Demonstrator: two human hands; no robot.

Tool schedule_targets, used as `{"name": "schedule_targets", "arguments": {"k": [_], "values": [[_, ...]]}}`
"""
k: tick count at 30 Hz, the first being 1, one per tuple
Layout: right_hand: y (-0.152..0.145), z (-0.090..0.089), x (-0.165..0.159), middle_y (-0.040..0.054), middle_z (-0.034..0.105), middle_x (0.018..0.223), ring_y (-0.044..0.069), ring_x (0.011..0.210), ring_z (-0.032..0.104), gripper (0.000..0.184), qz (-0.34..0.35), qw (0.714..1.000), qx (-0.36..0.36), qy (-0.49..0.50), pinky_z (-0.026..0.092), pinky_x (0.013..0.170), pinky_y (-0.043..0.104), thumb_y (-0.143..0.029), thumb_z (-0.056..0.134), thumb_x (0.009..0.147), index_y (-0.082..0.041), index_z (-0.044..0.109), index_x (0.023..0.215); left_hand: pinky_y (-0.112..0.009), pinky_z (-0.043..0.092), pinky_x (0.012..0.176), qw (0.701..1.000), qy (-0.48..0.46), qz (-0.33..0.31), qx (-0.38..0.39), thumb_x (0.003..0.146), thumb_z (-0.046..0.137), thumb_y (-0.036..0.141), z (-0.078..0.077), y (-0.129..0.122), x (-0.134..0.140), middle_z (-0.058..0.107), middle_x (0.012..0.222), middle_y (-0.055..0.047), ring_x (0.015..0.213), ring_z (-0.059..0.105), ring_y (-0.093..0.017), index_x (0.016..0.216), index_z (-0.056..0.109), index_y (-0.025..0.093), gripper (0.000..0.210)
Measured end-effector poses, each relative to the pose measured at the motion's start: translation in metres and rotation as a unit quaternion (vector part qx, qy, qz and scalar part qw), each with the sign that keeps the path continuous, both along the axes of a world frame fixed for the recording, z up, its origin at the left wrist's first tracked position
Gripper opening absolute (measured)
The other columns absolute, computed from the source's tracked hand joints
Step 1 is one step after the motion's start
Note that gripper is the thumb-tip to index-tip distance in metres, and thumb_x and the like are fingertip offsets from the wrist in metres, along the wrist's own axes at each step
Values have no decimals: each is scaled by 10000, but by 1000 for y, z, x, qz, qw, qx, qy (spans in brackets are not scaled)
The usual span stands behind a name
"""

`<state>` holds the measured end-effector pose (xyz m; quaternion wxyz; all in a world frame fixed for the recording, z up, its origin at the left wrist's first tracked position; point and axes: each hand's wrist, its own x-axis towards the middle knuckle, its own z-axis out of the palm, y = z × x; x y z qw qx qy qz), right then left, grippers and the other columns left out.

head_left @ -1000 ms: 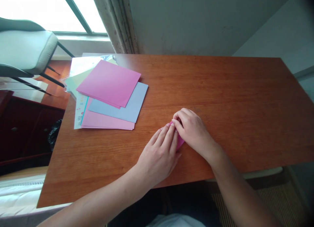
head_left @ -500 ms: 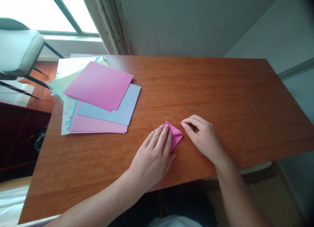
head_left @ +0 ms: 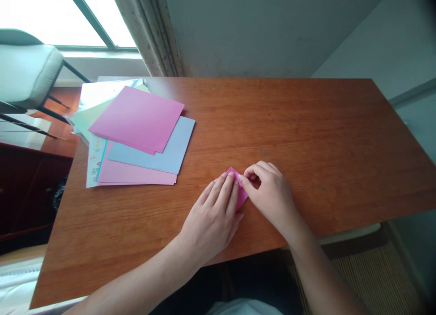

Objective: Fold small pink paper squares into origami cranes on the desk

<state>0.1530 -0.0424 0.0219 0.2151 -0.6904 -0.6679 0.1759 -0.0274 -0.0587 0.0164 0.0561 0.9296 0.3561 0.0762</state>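
Observation:
A small piece of folded pink paper (head_left: 241,197) lies on the wooden table near its front edge. My left hand (head_left: 214,211) rests flat over its left part, fingers stretched out and holding it down against the wood. From the right, my right hand (head_left: 269,190) pinches the paper's right side with thumb and forefinger, its other fingers curled. Much of the paper is hidden beneath the left fingers, and its right corner is covered by the right hand.
On the left of the wooden table (head_left: 289,119) lies a pile of pink sheets (head_left: 139,117), blue-grey paper (head_left: 182,140) and a clear plastic packet (head_left: 98,90). A chair (head_left: 30,74) stands beyond the left edge, by the window. A wall runs behind the table.
My right hand has moved left onto the paper and now pinches its right side. My left hand stays in place on the paper. The view has shifted very slightly.

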Motion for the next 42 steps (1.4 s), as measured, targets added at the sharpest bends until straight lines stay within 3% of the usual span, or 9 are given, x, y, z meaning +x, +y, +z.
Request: {"name": "schedule_targets", "arguments": {"k": [5,9,14,17,28,33,36,39,42], "values": [[2,-2,-4,22,625,758,203,769,558,252,-9,1000,1,-23,414,713,329,-270,615,921,-232,537,685,-464,337,1203,1000,-23,-5,-8,995,449,316,0,0,0,373,1578,-226,1468,352,-359,1475,414,-4,578],[1,-4,-5,15,615,762,201,773,549,240,-9,999,3,-41,398,701,323,-275,629,915,-228,544,696,-457,393,1165,993,-101,6,-60,972,497,290,7,8,-7,460,1534,-183,1419,422,-320,1421,483,58,505],[1,-6,-5,7,613,768,199,787,545,218,-16,999,5,-48,376,675,314,-279,659,891,-227,554,706,-361,530,927,964,-191,120,-140,997,499,325,15,30,-22,668,1233,-104,1090,642,-223,1250,614,167,320],[0,-5,-5,6,610,773,199,793,542,226,-17,999,4,-50,371,675,314,-283,662,890,-226,548,704,-302,500,726,964,-143,168,-148,999,487,277,14,39,-22,687,1015,-44,872,660,-184,1045,699,224,223],[-2,-7,-9,16,609,791,202,809,534,233,-29,998,13,-58,381,710,318,-275,647,903,-220,529,710,-325,395,625,968,-16,249,-39,966,552,280,11,28,2,669,814,-10,739,641,-199,836,659,213,181],[-3,-8,-10,19,611,797,204,816,531,242,-31,997,17,-65,381,711,318,-271,633,911,-221,511,708,-337,421,664,969,-10,247,-1,983,515,256,8,23,5,664,817,-21,749,628,-209,847,648,212,196],[-4,-8,-11,18,613,802,204,818,530,240,-31,997,18,-65,383,715,317,-289,625,922,-223,516,718,-354,467,764,976,-29,215,12,970,506,205,10,18,5,696,1023,-56,889,636,-231,1050,661,194,175],[-4,-9,-11,18,611,797,205,811,526,237,-29,997,20,-66,383,721,320,-295,624,923,-225,524,721,-382,465,928,984,-62,168,4,935,531,173,13,12,5,646,1289,-97,1119,590,-265,1285,572,148,353],[-4,-10,-11,19,609,793,206,807,524,239,-28,997,20,-65,381,715,320,-294,619,925,-226,526,715,-400,438,1004,984,-87,154,-24,933,528,186,12,7,6,635,1348,-89,1203,554,-273,1343,537,148,412]]}}
